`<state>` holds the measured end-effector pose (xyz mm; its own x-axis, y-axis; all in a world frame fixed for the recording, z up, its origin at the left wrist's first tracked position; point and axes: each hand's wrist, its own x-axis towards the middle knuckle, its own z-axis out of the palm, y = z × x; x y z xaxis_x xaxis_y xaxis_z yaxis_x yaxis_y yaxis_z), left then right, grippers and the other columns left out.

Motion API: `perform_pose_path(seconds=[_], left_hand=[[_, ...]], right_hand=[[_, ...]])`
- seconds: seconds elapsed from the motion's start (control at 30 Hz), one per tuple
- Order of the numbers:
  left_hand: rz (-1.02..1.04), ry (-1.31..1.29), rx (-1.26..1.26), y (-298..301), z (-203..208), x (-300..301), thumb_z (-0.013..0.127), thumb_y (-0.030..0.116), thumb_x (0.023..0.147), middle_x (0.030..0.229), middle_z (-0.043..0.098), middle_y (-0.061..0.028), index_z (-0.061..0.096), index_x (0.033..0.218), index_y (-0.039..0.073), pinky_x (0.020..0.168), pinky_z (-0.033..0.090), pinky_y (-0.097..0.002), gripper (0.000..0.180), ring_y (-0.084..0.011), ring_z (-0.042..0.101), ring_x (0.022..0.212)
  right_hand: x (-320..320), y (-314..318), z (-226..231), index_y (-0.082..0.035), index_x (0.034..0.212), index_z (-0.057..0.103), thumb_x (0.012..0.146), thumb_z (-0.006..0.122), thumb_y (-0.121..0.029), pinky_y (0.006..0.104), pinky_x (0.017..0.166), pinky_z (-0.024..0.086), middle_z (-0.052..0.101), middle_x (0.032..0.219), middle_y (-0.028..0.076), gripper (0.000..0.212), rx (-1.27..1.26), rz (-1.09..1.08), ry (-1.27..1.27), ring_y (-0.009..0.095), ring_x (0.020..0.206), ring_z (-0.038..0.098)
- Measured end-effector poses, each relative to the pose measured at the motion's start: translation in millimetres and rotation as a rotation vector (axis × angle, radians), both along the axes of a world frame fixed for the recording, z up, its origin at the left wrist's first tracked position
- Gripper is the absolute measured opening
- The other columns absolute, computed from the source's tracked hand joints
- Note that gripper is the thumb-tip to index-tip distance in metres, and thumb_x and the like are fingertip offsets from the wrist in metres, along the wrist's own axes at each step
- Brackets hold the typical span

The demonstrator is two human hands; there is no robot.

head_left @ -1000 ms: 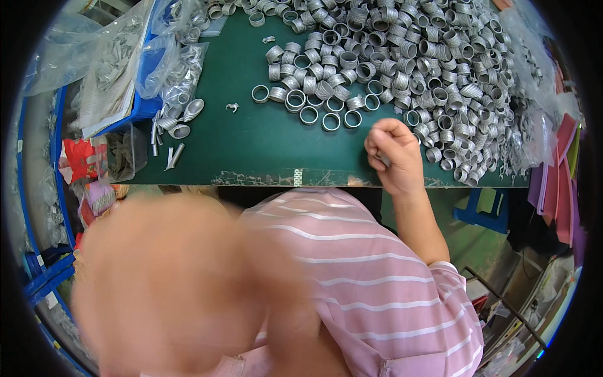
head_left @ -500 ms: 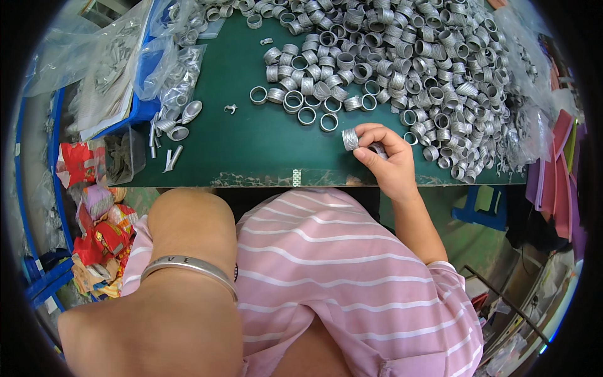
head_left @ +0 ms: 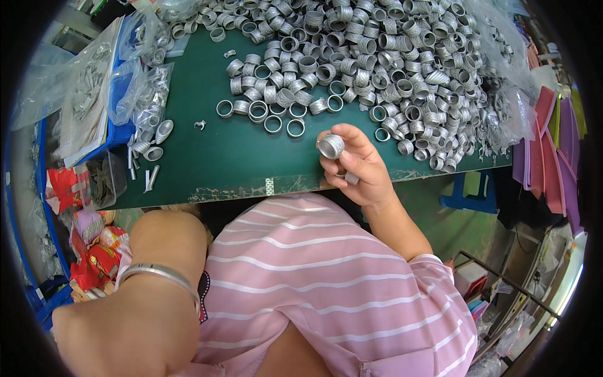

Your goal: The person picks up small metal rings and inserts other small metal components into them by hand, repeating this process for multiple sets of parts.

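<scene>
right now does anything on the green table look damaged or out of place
The near edge of the green table is scuffed and pale in patches, so looks worn. A small silver piece lies by itself, shaped unlike the rings.

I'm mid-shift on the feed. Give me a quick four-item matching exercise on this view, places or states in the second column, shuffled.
Column one:
1. Right hand
2. Silver bracelet
3. Blue stool
4. Loose rings

Column two:
A. Below the level of the tabletop, toward the picture's right
B. Heaped across the green surface, mostly centre and right
C. Holding a silver ring at its fingertips
D. Around the wrist of the left hand

Pairs: 1-C, 2-D, 3-A, 4-B
</scene>
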<state>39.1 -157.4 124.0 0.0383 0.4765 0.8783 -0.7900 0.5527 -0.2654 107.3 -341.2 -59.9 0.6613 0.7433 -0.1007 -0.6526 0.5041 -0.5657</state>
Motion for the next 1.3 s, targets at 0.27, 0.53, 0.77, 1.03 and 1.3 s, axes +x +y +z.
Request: perform_pose_path(seconds=[0.27,0.53,0.77,1.03,1.3], left_hand=[[0.015,1.618,0.612,16,-119,22,0.066,0.011,0.081,0.084,0.054,-0.0058,0.049,0.095,0.001,0.063,0.044,-0.0216,0.024,-0.0088,0.052,0.072],[-0.209,1.633,0.546,-5,-158,18,0.071,-0.006,0.070,0.104,0.054,-0.0100,0.039,0.115,0.003,0.082,0.048,-0.0274,0.055,-0.0160,0.055,0.095],[0.195,1.411,0.723,-4,-160,16,0.070,-0.008,0.069,0.105,0.053,-0.0110,0.039,0.118,0.003,0.083,0.046,-0.0286,0.059,-0.0180,0.055,0.099],[0.339,1.318,0.849,-6,-153,13,0.059,-0.011,0.074,0.111,0.054,-0.0144,0.041,0.117,-0.001,0.090,0.044,-0.0329,0.047,-0.0223,0.054,0.105],[0.231,1.470,0.539,7,-162,11,0.054,-0.010,0.079,0.104,0.054,-0.0120,0.042,0.113,-0.001,0.088,0.044,-0.0307,0.036,-0.0187,0.055,0.098]], right_hand=[[-4,10,4,-0.007,0.116,0.045,0.079,0.063,0.000,0.0198,0.051,0.039,0.053,0.104,0.010,0.042,-0.182,-0.198,-0.192,0.011,0.073,0.050],[-10,22,9,-0.001,0.124,0.040,0.075,0.057,0.010,0.0219,0.064,0.043,0.053,0.105,0.010,0.053,-0.596,-0.506,-1.009,0.011,0.074,0.051],[-2,13,7,0.000,0.115,0.046,0.092,0.049,-0.023,0.0208,0.047,0.044,0.057,0.090,0.011,0.033,-0.253,-0.175,-0.025,0.012,0.070,0.055],[-4,11,-4,0.000,0.116,0.048,0.089,0.053,-0.020,0.0248,0.047,0.046,0.058,0.096,0.013,0.033,-0.033,-0.032,0.146,0.018,0.079,0.059],[35,1,4,-0.008,0.100,0.047,0.085,0.055,-0.010,0.0194,0.043,0.042,0.060,0.094,0.015,0.017,-0.248,-0.151,-0.176,0.019,0.075,0.062]])
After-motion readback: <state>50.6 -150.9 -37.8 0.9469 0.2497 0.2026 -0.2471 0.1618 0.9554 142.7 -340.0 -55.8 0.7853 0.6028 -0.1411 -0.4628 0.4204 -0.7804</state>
